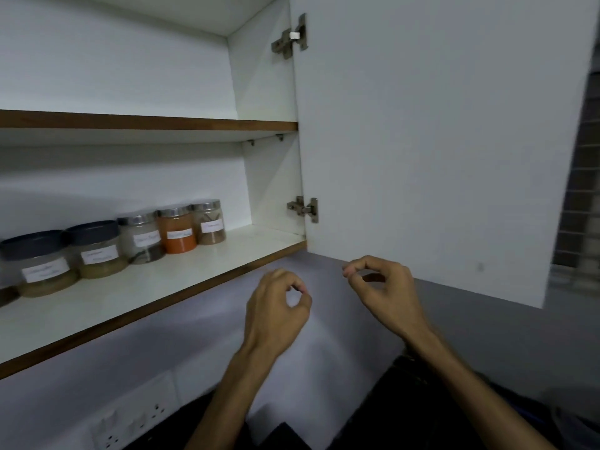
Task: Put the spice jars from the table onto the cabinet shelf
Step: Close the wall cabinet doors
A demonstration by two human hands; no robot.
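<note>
Several labelled spice jars stand in a row at the back left of the lower cabinet shelf (201, 274): two wide jars with dark blue lids (43, 264) (97, 250), then three with silver lids, one pale (141, 237), one orange (178, 230), one brown (209, 222). My left hand (276, 306) hovers just below the shelf's front edge, fingers curled loosely with nothing in them. Under the bottom edge of the open door, my right hand (383, 287) is also curled and holds nothing.
The white cabinet door (438, 141) stands open on the right, hung on two metal hinges. The upper shelf (146, 121) shows only its brown edge. A white socket panel (136, 414) sits on the grey wall below. A dark counter lies at the bottom.
</note>
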